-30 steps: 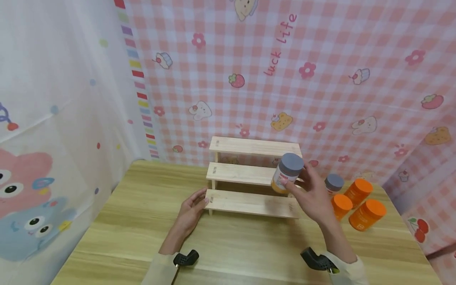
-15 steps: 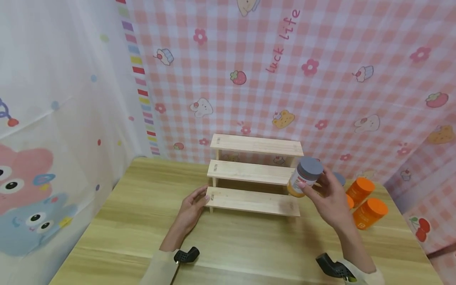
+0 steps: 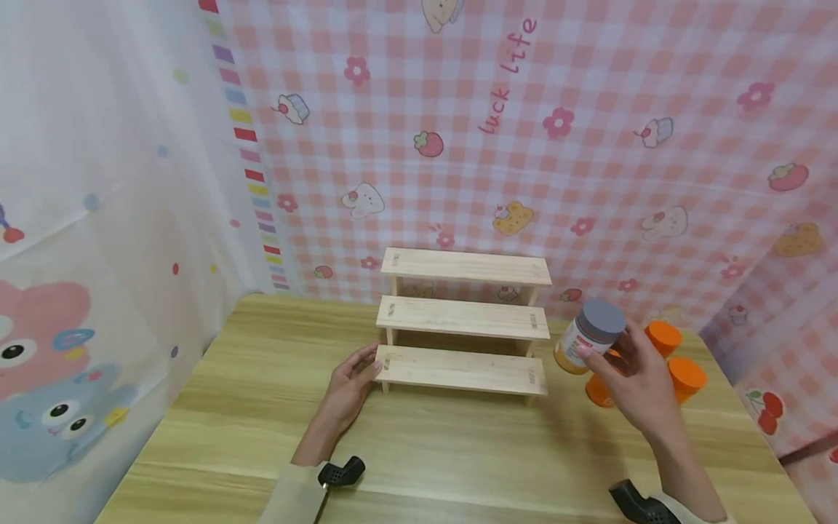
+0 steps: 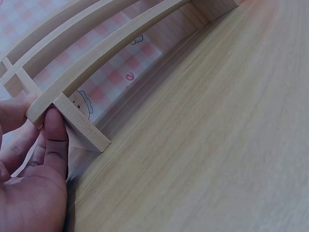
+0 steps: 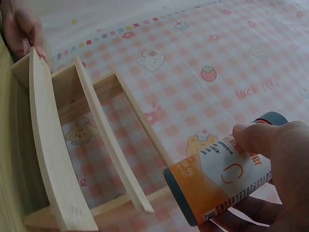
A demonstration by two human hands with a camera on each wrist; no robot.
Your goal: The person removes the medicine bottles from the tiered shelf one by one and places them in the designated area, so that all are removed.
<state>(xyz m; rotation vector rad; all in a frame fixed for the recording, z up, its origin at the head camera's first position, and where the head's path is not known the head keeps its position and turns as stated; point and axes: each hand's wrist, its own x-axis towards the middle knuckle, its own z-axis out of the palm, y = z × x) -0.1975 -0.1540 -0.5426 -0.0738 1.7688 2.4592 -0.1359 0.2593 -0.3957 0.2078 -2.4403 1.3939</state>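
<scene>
My right hand (image 3: pixel 644 382) grips a supplement bottle (image 3: pixel 579 346) with a grey lid and a white and orange label. It is held tilted in the air, just right of a three-tier wooden shelf (image 3: pixel 461 367). In the right wrist view the label on the bottle (image 5: pixel 227 169) faces the camera, with thumb on one side and fingers beneath. At the shelf's left end, my left hand (image 3: pixel 350 382) pinches the corner of the lowest board. The left wrist view shows the thumb and fingers of this hand (image 4: pixel 36 169) at the end of the board (image 4: pixel 91 67). All three tiers are bare.
Several orange bottles with orange lids, among them one at the back (image 3: pixel 663 338) and one at the right (image 3: pixel 687 375), stand on the wooden table (image 3: pixel 445 451) behind my right hand, partly hidden. A pink checked cloth (image 3: pixel 497 175) hangs close behind the shelf.
My right hand has carried the bottle to the right, from over the shelf's right end to beside it. A second grey-lidded bottle is now hidden behind it. The left hand stays on the shelf.
</scene>
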